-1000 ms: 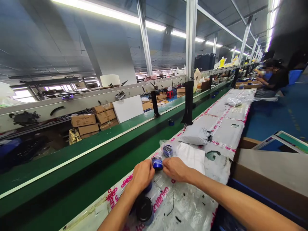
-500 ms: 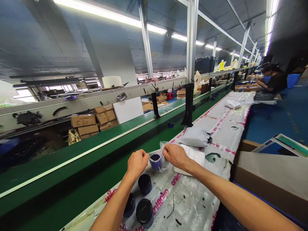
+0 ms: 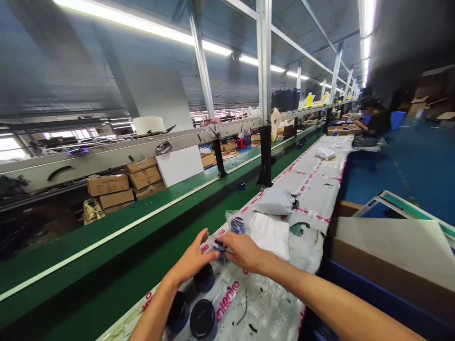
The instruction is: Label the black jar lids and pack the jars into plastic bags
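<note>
My right hand (image 3: pixel 245 248) has its fingers closed on a small blue jar (image 3: pixel 222 255) wrapped in clear plastic; the fingers partly cover the jar. On the other side of it, my left hand (image 3: pixel 194 258) is open, thumb and fingers apart and turned toward the jar. Just beyond the right hand stands another blue jar in a clear bag (image 3: pixel 237 224). Nearer to me, by my left forearm, are three blue jars with black tops: one black-topped jar (image 3: pixel 204 277), a second jar (image 3: pixel 177 310) partly behind the arm, and a third jar (image 3: pixel 203 318).
White folded sheeting (image 3: pixel 270 234) and a stuffed pale plastic bag (image 3: pixel 274 201) lie on the film-covered bench (image 3: pixel 270 303). Left runs a green conveyor (image 3: pixel 142 237) carrying a small blue jar (image 3: pixel 241 184). Open cardboard box (image 3: pixel 391 237) at right; a seated person (image 3: pixel 373 125) farther along.
My left hand has opened from a closed pinch. The right hand has come left and toward me onto the jar, uncovering the bagged jar behind. The view has shifted right.
</note>
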Tool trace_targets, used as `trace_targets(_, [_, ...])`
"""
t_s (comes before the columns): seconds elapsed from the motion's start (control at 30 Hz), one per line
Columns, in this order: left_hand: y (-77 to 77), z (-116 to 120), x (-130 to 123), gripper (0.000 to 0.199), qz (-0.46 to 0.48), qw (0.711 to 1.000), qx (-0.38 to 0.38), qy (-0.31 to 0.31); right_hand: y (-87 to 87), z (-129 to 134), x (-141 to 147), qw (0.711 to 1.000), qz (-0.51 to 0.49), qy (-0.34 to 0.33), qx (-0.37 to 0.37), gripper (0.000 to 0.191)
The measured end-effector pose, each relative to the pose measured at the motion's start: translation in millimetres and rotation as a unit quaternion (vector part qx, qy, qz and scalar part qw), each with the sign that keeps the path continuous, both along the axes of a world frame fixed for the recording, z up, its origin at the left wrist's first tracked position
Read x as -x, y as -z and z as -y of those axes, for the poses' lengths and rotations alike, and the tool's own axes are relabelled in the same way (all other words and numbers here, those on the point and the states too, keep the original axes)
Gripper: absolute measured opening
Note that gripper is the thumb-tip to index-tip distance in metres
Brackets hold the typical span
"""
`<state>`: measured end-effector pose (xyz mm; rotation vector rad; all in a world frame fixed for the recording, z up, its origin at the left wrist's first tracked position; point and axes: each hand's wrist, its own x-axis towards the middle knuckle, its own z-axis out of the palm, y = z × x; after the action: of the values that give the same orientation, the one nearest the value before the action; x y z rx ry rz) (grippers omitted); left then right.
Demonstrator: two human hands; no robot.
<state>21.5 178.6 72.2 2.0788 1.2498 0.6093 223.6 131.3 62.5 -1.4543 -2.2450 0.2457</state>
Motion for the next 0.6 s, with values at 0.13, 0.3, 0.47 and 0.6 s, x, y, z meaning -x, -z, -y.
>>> trace_targets(0.13, [6.3,1,-19,0.088,-0.053,0.998,-0.009,0.032,-7.9,-10,7,0.999,-0.036,0.000,0.013,0.025])
trace_targets(0.3, [13.3,-2,-48,0.042,-0.099,0.992,-0.072,-0.009,-23.8,7,-29,0.996,-0.064,0.058,-0.035,0.025])
trace_targets(0.47, [18.1,-10,-62,0.048,-0.108,0.988,-0.100,-0.049,-9.4,39,-86,0.985,0.025,0.154,-0.068,0.022])
trace_targets(0.6, [11.7,-8,-70,0.027,-0.077,0.988,-0.124,-0.058,18.2,54,-92,0.977,0.126,0.164,-0.054,0.015])
